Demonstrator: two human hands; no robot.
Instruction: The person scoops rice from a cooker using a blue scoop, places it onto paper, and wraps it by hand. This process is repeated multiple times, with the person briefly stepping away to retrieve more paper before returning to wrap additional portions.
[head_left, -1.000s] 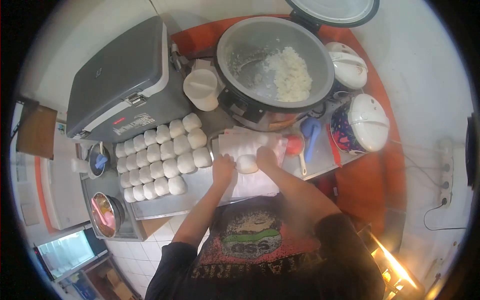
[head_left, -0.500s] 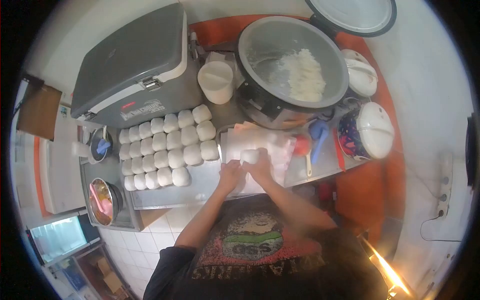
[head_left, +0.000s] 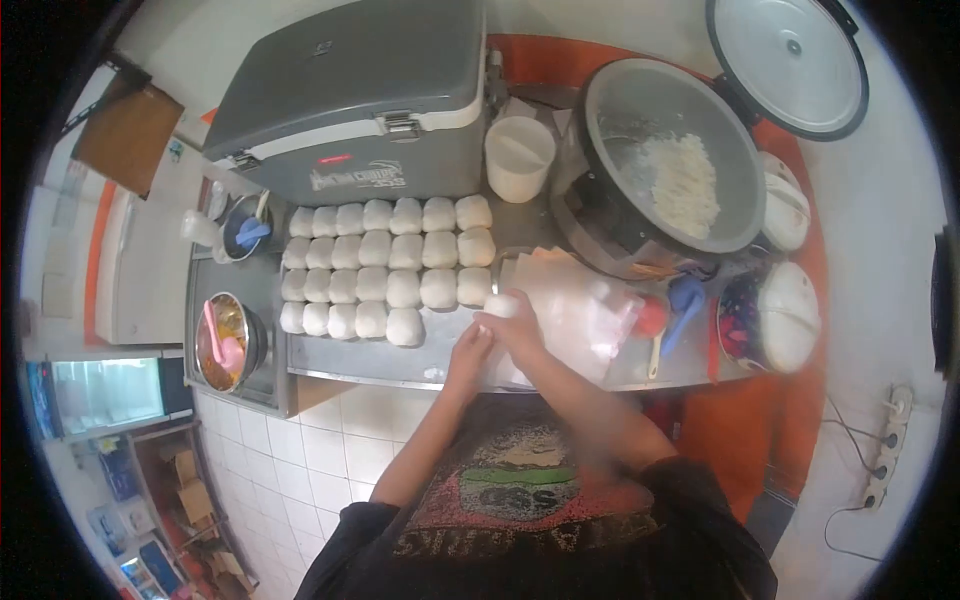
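Note:
My right hand (head_left: 516, 332) is closed around a white, rounded rice packet (head_left: 500, 305), just over the front left of the stacked wrapping sheets (head_left: 565, 310). Below and to its left, my left hand (head_left: 473, 352) has its fingers curled together close to the right hand. Whether they grip anything is hidden. Rows of similar white packets (head_left: 404, 288) fill the metal counter (head_left: 385, 362) to the left, the nearest row being the shortest. Behind the sheets stands a large open rice cooker (head_left: 590, 160) with cooked rice (head_left: 685, 185) heaped on one side.
A grey cooler box (head_left: 400, 165) stands behind the packets, beside a white tub (head_left: 519, 165). On the right are a blue scoop (head_left: 685, 303), a red item (head_left: 650, 317) and a patterned lidded pot (head_left: 745, 315). A bowl of food (head_left: 245, 345) with a pink spoon (head_left: 228, 350) sits far left.
The whole view has swung, so the counter now appears farther right. The right hand has carried the packet toward the left edge of the sheets, and the left hand sits lower beside it.

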